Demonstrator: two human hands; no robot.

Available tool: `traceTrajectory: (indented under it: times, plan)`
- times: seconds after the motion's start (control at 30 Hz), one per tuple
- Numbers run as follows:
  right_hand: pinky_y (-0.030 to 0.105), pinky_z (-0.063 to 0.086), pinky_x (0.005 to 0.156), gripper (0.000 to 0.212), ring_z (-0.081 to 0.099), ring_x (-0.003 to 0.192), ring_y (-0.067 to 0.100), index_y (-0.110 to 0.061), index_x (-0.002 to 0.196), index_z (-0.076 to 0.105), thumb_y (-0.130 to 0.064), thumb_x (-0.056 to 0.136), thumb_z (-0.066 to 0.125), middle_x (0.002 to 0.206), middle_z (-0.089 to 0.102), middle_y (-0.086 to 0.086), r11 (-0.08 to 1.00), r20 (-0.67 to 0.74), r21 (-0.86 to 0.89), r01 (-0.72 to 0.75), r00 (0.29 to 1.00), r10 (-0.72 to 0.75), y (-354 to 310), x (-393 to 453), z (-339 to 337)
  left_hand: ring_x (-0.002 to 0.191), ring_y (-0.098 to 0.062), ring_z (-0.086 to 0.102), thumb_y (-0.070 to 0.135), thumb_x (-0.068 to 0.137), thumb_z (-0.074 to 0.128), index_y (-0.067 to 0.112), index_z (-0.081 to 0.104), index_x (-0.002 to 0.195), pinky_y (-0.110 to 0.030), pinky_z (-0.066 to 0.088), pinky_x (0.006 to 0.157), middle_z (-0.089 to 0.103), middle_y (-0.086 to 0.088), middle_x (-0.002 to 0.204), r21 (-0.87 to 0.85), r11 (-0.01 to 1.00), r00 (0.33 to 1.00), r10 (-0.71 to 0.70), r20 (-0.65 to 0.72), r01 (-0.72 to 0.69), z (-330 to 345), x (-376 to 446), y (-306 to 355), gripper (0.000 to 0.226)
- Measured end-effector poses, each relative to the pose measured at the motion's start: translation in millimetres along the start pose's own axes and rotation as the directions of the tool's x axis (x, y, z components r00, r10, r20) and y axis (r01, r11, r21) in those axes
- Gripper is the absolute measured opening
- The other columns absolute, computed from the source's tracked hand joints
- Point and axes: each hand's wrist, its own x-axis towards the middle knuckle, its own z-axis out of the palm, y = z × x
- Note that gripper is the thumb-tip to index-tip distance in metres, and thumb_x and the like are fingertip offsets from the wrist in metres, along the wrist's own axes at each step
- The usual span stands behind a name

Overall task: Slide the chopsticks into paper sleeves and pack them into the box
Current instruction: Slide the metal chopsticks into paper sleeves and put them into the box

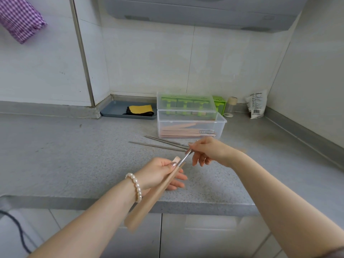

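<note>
Here, tan paper sleeve [154, 192], steel chopsticks [184, 158] protruding, tilted

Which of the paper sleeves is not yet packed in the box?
The paper sleeve gripped in the left hand, metal chopsticks going in, pinched by the right hand. The other sleeved pairs lie flat inside the clear box.

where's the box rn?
Head view, right of centre: the box sits open on the counter, just behind the loose chopsticks, with a blue tray to its left.
</note>
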Motion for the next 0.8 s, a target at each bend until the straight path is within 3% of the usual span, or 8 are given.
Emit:
traceTrajectory:
  times: [0.1,0.2,0.3,0.37,0.57,0.67,0.8]
  plan:
    - [0.022,0.040,0.051,0.039,0.056,0.053,0.013,-0.011,0.103,0.066,-0.040,0.098,0.041,0.070,0.071,0.004,0.987,0.045,-0.162,0.013,0.999,-0.006,-5,1,5,0.074,-0.023,0.071,0.018,0.100,0.036,0.001,0.059,0.095,-0.027,0.056,0.063,0.071,-0.014,0.091,-0.001,1.000,1.000,-0.006,-0.015,0.006,-2,-1,0,0.029]
    - [0.022,0.041,0.052,0.044,0.056,0.054,0.011,-0.015,0.108,0.065,-0.045,0.098,0.034,0.071,0.070,0.003,0.994,0.069,-0.104,0.037,0.997,-0.030,-8,4,1,0.067,-0.023,0.070,0.020,0.099,0.037,-0.001,0.058,0.099,-0.028,0.055,0.060,0.071,-0.014,0.088,-0.032,0.999,0.999,-0.013,-0.030,0.012,-5,-3,-1,0.030]
    - [0.022,0.042,0.052,0.027,0.052,0.054,0.012,-0.009,0.098,0.067,-0.029,0.096,0.049,0.067,0.065,0.002,0.997,-0.245,-0.036,0.073,0.966,-0.079,-4,21,0,0.056,-0.021,0.066,0.024,0.099,0.037,-0.001,0.057,0.104,-0.026,0.053,0.051,0.071,-0.014,0.083,-0.061,0.998,0.999,-0.014,-0.047,0.011,-10,-6,0,0.032]
    - [0.025,0.046,0.058,0.012,0.052,0.061,0.014,-0.008,0.088,0.067,-0.019,0.090,0.061,0.069,0.061,0.001,0.982,-0.400,-0.179,0.053,0.908,-0.122,5,37,2,0.049,-0.017,0.061,0.024,0.099,0.038,0.001,0.059,0.104,-0.025,0.050,0.047,0.069,-0.012,0.074,-0.053,0.999,0.997,-0.016,-0.072,0.012,-14,-7,1,0.031]
    - [0.027,0.041,0.067,0.011,0.056,0.083,0.023,-0.012,0.091,0.065,-0.022,0.085,0.065,0.089,0.063,0.007,0.862,-0.331,-0.503,-0.069,0.936,-0.117,32,67,24,0.046,-0.014,0.055,0.011,0.097,0.041,-0.005,0.056,0.109,-0.025,0.048,0.043,0.055,-0.012,0.074,-0.164,0.985,0.993,-0.069,-0.101,0.052,-24,-7,-2,0.024]
    - [0.027,0.040,0.068,0.014,0.054,0.082,0.023,-0.011,0.093,0.064,-0.024,0.088,0.063,0.095,0.063,0.009,0.842,-0.330,-0.536,-0.062,0.933,-0.142,38,71,28,0.052,-0.014,0.059,0.002,0.094,0.045,-0.004,0.058,0.108,-0.026,0.052,0.049,0.053,-0.011,0.077,-0.169,0.984,0.996,-0.065,-0.067,0.053,-28,-8,-3,0.020]
    - [0.028,0.038,0.066,0.012,0.049,0.079,0.020,-0.011,0.098,0.059,-0.020,0.089,0.059,0.087,0.053,0.003,0.879,-0.369,-0.475,-0.032,0.914,-0.166,40,72,25,0.055,-0.015,0.062,0.001,0.092,0.050,-0.007,0.061,0.100,-0.026,0.055,0.055,0.059,-0.014,0.075,-0.190,0.980,0.997,-0.065,-0.048,0.055,-30,-8,-3,0.016]
